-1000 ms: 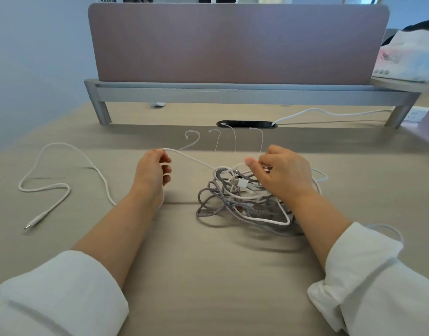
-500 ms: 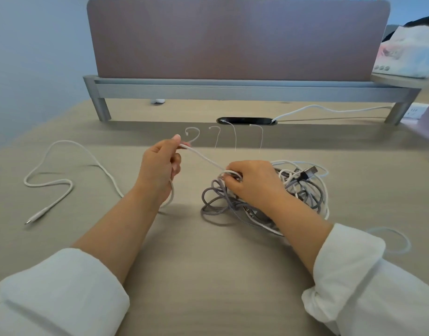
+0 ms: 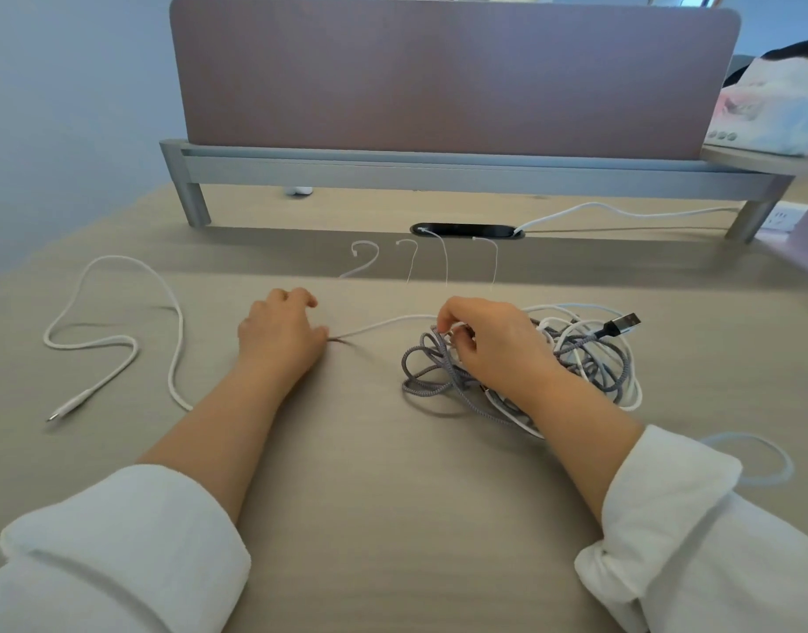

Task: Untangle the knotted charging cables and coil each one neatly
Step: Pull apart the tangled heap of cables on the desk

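A tangle of cables (image 3: 589,358), grey braided and white, lies on the desk right of centre, with a USB plug (image 3: 625,322) sticking out at its far right. My right hand (image 3: 498,354) rests on the tangle's left side and pinches strands at its top edge. A white cable (image 3: 383,324) runs from there leftward into my left hand (image 3: 278,335), which lies low on the desk with its fingers curled round it. The freed length of that white cable (image 3: 119,344) snakes over the desk at the left and ends in a small connector (image 3: 57,413).
A padded divider (image 3: 452,75) on a grey rail closes off the back of the desk (image 3: 370,472). A black cable grommet (image 3: 466,230) sits in front of it, with another white cable (image 3: 621,212) leading right. A translucent ring (image 3: 781,463) lies by my right sleeve.
My left hand has dropped from its raised position down to the desk, still holding the white cable. My right hand has stayed on the tangle's left side, fingers working at the strands.
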Motion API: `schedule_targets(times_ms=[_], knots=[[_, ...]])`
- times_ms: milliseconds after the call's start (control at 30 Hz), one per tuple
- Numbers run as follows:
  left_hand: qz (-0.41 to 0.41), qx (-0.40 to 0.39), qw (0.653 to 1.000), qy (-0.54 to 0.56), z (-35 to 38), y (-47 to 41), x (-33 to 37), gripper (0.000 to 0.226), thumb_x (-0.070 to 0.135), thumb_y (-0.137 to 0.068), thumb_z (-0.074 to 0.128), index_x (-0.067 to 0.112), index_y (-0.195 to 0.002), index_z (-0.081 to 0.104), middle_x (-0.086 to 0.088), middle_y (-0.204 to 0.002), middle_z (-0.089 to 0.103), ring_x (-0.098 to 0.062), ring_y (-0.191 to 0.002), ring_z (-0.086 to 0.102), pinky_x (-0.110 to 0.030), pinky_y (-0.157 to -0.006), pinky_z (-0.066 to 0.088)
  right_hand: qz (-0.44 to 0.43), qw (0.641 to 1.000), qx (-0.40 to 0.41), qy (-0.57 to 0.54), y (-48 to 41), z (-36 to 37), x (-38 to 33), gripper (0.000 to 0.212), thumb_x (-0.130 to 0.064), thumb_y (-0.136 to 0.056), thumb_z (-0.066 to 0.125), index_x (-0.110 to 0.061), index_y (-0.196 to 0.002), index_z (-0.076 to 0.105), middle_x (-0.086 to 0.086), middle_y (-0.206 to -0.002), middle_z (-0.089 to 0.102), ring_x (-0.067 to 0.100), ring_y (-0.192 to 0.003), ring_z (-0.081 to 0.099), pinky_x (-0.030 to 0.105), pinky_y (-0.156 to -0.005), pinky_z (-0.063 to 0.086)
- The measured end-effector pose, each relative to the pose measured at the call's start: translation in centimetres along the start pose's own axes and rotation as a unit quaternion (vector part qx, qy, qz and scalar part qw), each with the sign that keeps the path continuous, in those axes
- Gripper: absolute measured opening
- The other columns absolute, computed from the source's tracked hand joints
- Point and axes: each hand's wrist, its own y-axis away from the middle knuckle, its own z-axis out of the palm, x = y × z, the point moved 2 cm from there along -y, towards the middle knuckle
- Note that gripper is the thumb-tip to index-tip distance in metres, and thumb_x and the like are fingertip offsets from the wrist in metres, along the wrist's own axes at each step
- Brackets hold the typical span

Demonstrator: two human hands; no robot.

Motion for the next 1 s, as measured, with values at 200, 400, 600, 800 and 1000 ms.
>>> schedule_targets(times_ms=[200, 400, 600, 800, 1000], knots=[[0.317, 0.004, 0.933, 0.169, 0.5, 3.7, 6.4, 0.030, 0.012, -0.093, 0.043, 0.006, -0.117, 0.060, -0.009, -0.116, 0.064, -0.024, -0.108, 0.056, -0.018, -0.092, 0.029, 0.005, 0.999, 0.031, -0.024, -0.2, 0.5, 0.1, 0.020, 0.007, -0.076, 0.052, -0.009, -0.079, 0.064, -0.006, -0.071, 0.055, 0.018, -0.064, 0.044, 0.029, -0.059, 0.039], [0.259, 0.040, 0.925, 0.276, 0.4, 3.9, 7.5, 0.013, 0.018, -0.092, 0.055, 0.009, -0.086, 0.063, 0.009, -0.070, 0.047, 0.000, -0.066, 0.044, -0.013, -0.064, 0.034, -0.017, 0.999, -0.008, -0.038, 0.1, 0.4, -0.6, 0.012, -0.021, -0.070, 0.048, -0.016, -0.071, 0.059, -0.006, -0.073, 0.061, 0.018, -0.069, 0.054, 0.033, -0.061, 0.046], [0.200, 0.111, 0.916, 0.330, -0.4, 3.3, 6.7, 0.015, 0.018, -0.088, 0.060, 0.016, -0.075, 0.053, 0.012, -0.053, 0.032, -0.005, -0.049, 0.033, -0.014, -0.051, 0.026, 0.017, 0.997, -0.022, 0.077, -0.2, 0.2, -0.7, 0.025, -0.033, -0.085, 0.058, -0.017, -0.069, 0.046, -0.004, -0.070, 0.048, 0.021, -0.069, 0.047, 0.028, -0.059, 0.032], [0.125, 0.219, 0.882, 0.399, -2.2, 2.5, 4.9, 0.026, 0.028, -0.086, 0.049, 0.029, -0.063, 0.037, 0.008, -0.059, 0.035, 0.000, -0.053, 0.038, -0.012, -0.053, 0.029, 0.011, 0.994, 0.017, 0.108, -0.5, -0.4, -0.9, 0.037, -0.012, -0.077, 0.057, -0.013, -0.113, 0.047, 0.002, -0.090, 0.060, 0.023, -0.083, 0.053, 0.032, -0.074, 0.042], [0.125, 0.291, 0.866, 0.386, -3.3, 2.6, 4.4, 0.032, 0.021, -0.090, 0.048, 0.031, -0.064, 0.033, 0.010, -0.064, 0.034, 0.005, -0.059, 0.040, -0.009, -0.056, 0.030, -0.023, 0.972, 0.135, 0.191, -0.6, -0.7, -0.8, 0.012, -0.017, -0.070, 0.061, -0.011, -0.081, 0.059, 0.005, -0.078, 0.064, 0.027, -0.073, 0.057, 0.032, -0.068, 0.044]])
